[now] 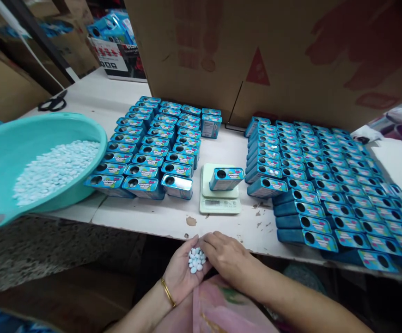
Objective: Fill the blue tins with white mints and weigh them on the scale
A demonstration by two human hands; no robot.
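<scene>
My left hand (180, 273) is cupped palm up just below the table's front edge, holding a small heap of white candy tablets (197, 260). My right hand (226, 256) lies beside it, palm down, its fingertips touching the heap. A little ahead, a blue tin (226, 178) with a round hole lies on a small white scale (220, 196). A teal basin (21, 157) at the left holds many more white tablets (53, 170).
Rows of blue tins (152, 143) lie left of the scale and a larger block of blue tins (329, 185) lies to the right. A big cardboard box (273, 55) stands behind them. Black scissors (52, 102) rest at the far left of the white table (159, 217).
</scene>
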